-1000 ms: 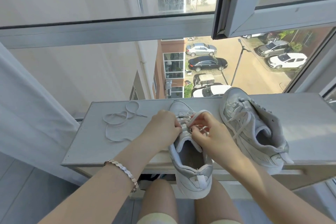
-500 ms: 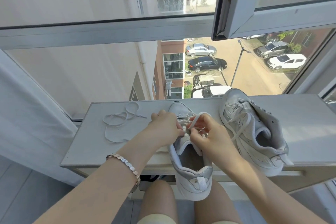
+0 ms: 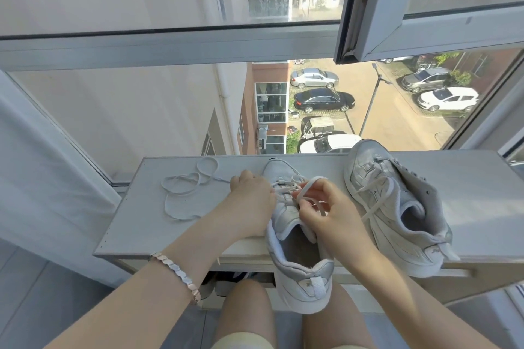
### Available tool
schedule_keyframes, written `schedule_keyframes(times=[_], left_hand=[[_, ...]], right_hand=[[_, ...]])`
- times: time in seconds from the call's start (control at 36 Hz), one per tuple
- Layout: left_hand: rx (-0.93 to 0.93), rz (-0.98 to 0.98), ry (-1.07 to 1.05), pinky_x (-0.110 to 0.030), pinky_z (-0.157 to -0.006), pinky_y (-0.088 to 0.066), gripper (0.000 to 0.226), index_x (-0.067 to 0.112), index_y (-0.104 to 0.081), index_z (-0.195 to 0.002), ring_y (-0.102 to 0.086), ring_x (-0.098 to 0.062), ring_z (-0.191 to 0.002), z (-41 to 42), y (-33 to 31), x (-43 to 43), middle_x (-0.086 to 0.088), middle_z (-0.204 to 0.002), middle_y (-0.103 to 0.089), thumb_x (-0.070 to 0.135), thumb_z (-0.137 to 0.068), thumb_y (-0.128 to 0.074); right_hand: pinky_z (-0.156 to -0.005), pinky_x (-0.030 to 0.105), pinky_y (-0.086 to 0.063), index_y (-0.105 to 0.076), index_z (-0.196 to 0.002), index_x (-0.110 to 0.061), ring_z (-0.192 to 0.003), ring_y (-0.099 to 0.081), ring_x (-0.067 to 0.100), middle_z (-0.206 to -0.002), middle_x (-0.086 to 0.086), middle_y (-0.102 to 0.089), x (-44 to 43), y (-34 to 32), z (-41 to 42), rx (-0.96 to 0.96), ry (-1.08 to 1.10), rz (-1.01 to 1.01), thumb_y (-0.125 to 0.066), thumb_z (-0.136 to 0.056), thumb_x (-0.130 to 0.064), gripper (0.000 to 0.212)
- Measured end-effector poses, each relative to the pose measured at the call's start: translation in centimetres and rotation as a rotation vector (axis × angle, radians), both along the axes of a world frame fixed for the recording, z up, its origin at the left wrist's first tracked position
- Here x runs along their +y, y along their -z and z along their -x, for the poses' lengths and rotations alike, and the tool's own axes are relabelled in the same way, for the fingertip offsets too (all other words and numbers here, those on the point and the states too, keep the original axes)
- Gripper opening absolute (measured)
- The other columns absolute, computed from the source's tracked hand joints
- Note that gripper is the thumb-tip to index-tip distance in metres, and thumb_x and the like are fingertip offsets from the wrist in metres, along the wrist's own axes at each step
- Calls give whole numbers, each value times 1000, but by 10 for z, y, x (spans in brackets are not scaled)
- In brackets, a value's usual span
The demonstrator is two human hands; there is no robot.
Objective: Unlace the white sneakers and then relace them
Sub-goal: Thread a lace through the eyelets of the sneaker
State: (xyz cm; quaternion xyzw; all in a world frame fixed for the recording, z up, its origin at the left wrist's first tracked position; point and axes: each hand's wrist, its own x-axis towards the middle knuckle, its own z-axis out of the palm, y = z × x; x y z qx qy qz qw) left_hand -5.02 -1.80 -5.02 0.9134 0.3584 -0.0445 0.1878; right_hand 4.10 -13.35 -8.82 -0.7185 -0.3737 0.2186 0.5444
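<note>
A white sneaker [image 3: 300,269] lies on the white ledge [image 3: 136,224], toe towards the window, heel hanging over the near edge. My left hand [image 3: 252,204] holds its left side by the eyelets, fingers curled. My right hand [image 3: 326,212] pinches a loop of its white lace [image 3: 310,185] above the tongue. The second white sneaker [image 3: 397,212] lies tilted on its side to the right, loosely laced. A loose white lace [image 3: 184,193] lies coiled on the ledge at the left.
The ledge runs along a window; its far edge meets the glass. An open window sash [image 3: 425,8] hangs above on the right. A white curtain [image 3: 37,178] is at the left. My knees [image 3: 246,314] are under the ledge.
My right hand has drawn the lace loop a little higher and to the right. My left hand has shifted slightly along the shoe's side. The other sneaker and the loose lace have not moved.
</note>
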Motion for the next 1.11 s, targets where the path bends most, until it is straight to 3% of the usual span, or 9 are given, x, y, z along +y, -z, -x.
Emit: schedule_keyframes(times=[0.11, 0.25, 0.36, 0.44, 0.53, 0.64, 0.72, 0.83, 1.11], left_hand=[[-286, 303, -143, -21, -52, -32, 30, 12, -45, -67, -42, -16, -62, 18, -9, 7, -2, -66, -45, 12, -97, -40], [-904, 1139, -359, -29, -87, -54, 18, 5, -53, -86, -67, -21, -99, 28, -15, 6, -11, -100, -71, 8, -98, -41], [-1085, 1349, -380, -33, -82, -56, 18, 6, -44, -87, -67, -17, -65, 25, -12, -2, -5, -65, -62, 4, -100, -31], [-869, 1005, -371, -16, -48, -40, 21, 12, -42, -83, -39, -5, -45, 26, 0, 1, 2, -59, -44, 7, -101, -33], [-409, 167, -239, -25, -58, -37, 12, 15, -43, -94, -46, -15, -64, 34, 14, 21, 2, -73, -46, 17, -100, -33], [2, -327, -244, -34, -77, -36, 19, 13, -48, -113, -51, -28, -99, 44, 20, 42, -6, -107, -53, 16, -99, -35], [-194, -187, -200, -30, -85, -33, 19, 20, -61, -103, -48, -21, -104, 39, 16, 39, -1, -109, -53, 26, -97, -43], [-367, 341, -32, -14, -62, -38, 12, 24, -63, -88, -54, -6, -77, 22, 0, 19, 7, -87, -62, 35, -87, -62], [-61, 220, 88, -19, -55, -38, 11, 11, -66, -92, -52, -12, -68, -11, -22, 17, 5, -77, -56, 18, -84, -66]], right_hand=[[-73, 4, -41, -57, -86, -28, -84, -57, -8, -90, -9, -65, -1, 0, 5, -51, 34, 0, -59, -85, -7, 20], [-73, 9, -42, -54, -94, -25, -88, -55, -1, -96, -6, -58, -2, 4, 6, -50, 133, 24, -66, -83, -17, 19], [-72, 13, -41, -51, -97, -21, -87, -55, 7, -94, -4, -55, -2, 3, 6, -7, 176, 47, -71, -79, -21, 27], [-68, 15, -41, -50, -96, -24, -84, -55, 9, -91, -5, -54, -3, 0, 5, 5, 181, 77, -71, -79, -25, 28], [-65, 15, -41, -49, -94, -26, -83, -54, 5, -88, -6, -55, -5, -2, 5, -6, 172, 96, -69, -81, -27, 24], [-62, 12, -39, -51, -89, -26, -79, -54, 1, -86, -7, -57, -5, -4, 7, -18, 168, 95, -68, -82, -25, 18], [-61, 13, -40, -54, -88, -25, -77, -54, 2, -85, -5, -58, -4, -2, 7, -17, 166, 97, -68, -83, -25, 15], [-61, 11, -40, -54, -87, -26, -76, -54, 0, -85, -6, -59, -3, -2, 6, -40, 157, 109, -67, -83, -25, 14], [-59, 8, -38, -52, -85, -26, -77, -53, -1, -84, -7, -57, -5, -4, 6, -116, 150, 139, -66, -84, -26, 14]])
